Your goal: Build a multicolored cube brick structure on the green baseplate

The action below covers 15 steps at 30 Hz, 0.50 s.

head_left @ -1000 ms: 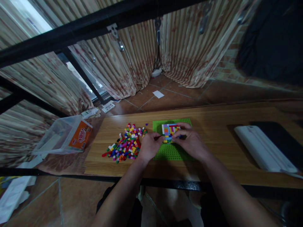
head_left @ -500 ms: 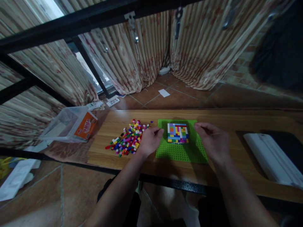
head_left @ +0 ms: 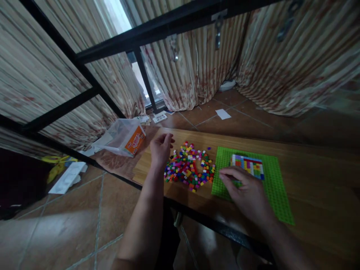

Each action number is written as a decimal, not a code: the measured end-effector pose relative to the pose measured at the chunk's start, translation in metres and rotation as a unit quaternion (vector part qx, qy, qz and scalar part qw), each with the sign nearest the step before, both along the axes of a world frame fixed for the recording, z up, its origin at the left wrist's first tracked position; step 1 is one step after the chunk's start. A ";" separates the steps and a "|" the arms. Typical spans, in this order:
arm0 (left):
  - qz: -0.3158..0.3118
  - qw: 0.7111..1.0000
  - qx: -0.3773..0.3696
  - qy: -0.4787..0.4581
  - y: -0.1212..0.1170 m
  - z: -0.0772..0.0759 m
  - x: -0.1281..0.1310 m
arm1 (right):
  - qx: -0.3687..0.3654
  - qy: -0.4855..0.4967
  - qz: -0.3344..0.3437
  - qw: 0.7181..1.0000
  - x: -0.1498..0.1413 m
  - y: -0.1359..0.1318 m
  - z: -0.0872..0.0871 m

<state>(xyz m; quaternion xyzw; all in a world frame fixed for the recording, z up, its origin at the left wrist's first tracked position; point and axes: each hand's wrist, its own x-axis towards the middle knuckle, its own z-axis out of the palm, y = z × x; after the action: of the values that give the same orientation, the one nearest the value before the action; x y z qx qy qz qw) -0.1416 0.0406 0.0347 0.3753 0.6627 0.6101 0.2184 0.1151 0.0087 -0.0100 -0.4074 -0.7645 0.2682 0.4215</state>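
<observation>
My left hand (head_left: 161, 150) is raised beside the far left side of a loose pile of small coloured bricks (head_left: 187, 173). Its fingers are curled together, and whatever may be in them is too small to name. Over the near left part of a green studded baseplate (head_left: 272, 183) is my right hand (head_left: 247, 193), thumb and fingertips drawn close in a pinch pointing at the pile. I cannot make out anything between them. A flat multicoloured brick build (head_left: 254, 165) sits on the baseplate, its near left part hidden behind my right hand.
The wooden bench top (head_left: 315, 176) carries all of this. A clear plastic box (head_left: 119, 140) with an orange label stands beyond its left end. A black metal rail (head_left: 168, 28) crosses in front of striped curtains (head_left: 194, 67). White paper (head_left: 223, 114) lies on the tiled floor.
The view has swung left. My left hand has moved from beside the baseplate to the pile's far left side; my right hand has come left across the baseplate, covering part of the build.
</observation>
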 end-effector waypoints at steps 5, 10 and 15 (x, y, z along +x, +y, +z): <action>0.045 0.995 0.060 -0.062 -0.017 0.012 -0.029 | 0.029 -0.036 0.029 0.998 -0.016 -0.005 -0.013; 0.052 0.989 0.091 -0.108 -0.029 0.017 -0.046 | 0.057 -0.084 0.066 0.993 -0.037 -0.018 -0.024; 0.048 0.985 0.098 -0.133 -0.037 0.019 -0.057 | 0.093 -0.080 0.065 0.990 -0.071 -0.037 -0.029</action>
<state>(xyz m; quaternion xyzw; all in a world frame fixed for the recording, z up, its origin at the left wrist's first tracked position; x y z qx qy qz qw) -0.1988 0.0036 0.0535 0.2779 0.5818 0.7265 0.2376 0.0440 -0.0285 -0.0388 -0.3360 -0.8424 0.1891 0.3764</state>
